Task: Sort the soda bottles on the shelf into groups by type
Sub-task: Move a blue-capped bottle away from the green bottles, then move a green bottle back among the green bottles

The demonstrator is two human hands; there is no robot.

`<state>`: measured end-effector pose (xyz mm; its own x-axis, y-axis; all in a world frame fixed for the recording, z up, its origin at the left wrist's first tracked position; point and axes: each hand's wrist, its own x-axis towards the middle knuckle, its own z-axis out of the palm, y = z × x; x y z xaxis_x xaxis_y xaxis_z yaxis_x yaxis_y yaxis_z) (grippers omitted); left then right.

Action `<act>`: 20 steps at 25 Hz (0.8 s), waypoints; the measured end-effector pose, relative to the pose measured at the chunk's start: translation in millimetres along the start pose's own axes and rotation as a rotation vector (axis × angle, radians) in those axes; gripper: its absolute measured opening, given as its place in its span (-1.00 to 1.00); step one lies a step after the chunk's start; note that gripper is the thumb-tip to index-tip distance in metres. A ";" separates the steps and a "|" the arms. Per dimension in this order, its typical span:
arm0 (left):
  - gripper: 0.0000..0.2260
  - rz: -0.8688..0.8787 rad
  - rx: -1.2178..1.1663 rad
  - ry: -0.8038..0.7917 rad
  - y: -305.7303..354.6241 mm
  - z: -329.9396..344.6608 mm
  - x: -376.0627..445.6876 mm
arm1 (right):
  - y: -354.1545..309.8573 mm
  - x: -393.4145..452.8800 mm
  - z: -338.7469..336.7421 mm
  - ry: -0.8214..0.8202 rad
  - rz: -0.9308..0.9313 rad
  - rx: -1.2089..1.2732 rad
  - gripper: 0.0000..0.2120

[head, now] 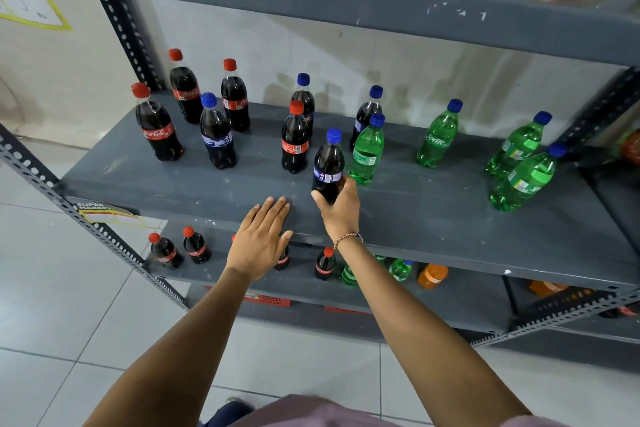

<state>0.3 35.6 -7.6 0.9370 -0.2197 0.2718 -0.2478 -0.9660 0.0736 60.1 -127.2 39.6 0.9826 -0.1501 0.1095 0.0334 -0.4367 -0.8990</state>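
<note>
On the grey middle shelf (433,211) stand red-capped Coca-Cola bottles (157,125), blue-capped dark cola bottles (217,133) and green Sprite bottles (438,137), mixed together. My right hand (341,206) grips the base of one blue-capped cola bottle (329,163) near the shelf's front, upright, just left of a green bottle (367,152). A red-capped bottle (295,139) stands to its left. My left hand (261,239) lies flat and open on the shelf's front edge, holding nothing. Two more Sprite bottles (523,177) stand at the far right.
The lower shelf (460,302) holds small cola bottles (166,251), green bottles (400,269) and an orange one (431,276). An upper shelf (346,0) hangs overhead. Perforated steel posts (131,35) frame the rack. A tiled floor (69,305) lies below.
</note>
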 end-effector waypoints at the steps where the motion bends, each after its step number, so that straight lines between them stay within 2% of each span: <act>1: -0.52 -0.002 0.001 0.001 0.4 -0.3 0.2 | 3.5 -0.4 -3.1 -0.026 0.005 -0.001 -0.48; 4: -0.51 -0.014 0.000 -0.004 1.5 -0.5 -0.1 | 15.5 -1.6 -20.5 -0.020 0.064 0.001 -0.55; 8: -0.48 -0.022 0.006 -0.008 2.8 -0.1 0.1 | 24.0 27.4 -45.0 0.157 0.092 0.021 -0.66; 11: -0.48 -0.027 0.009 -0.003 1.3 1.3 -0.1 | 19.6 47.8 -48.7 0.027 0.041 0.020 -0.50; 14: -0.49 -0.030 0.004 -0.006 1.3 0.9 0.8 | 19.9 59.4 -44.1 -0.004 0.016 -0.022 -0.41; 17: -0.47 -0.031 -0.001 -0.017 2.0 0.6 0.5 | 22.6 62.5 -41.4 0.016 0.120 0.067 -0.46; 20: -0.47 -0.025 -0.005 -0.019 1.1 0.9 0.1 | 29.2 60.2 -43.4 0.046 0.134 0.123 -0.52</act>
<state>0.3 34.4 -8.3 0.9474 -0.1976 0.2519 -0.2250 -0.9707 0.0847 112.3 -187.5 38.3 0.9706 -0.2408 0.0023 -0.0718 -0.2986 -0.9517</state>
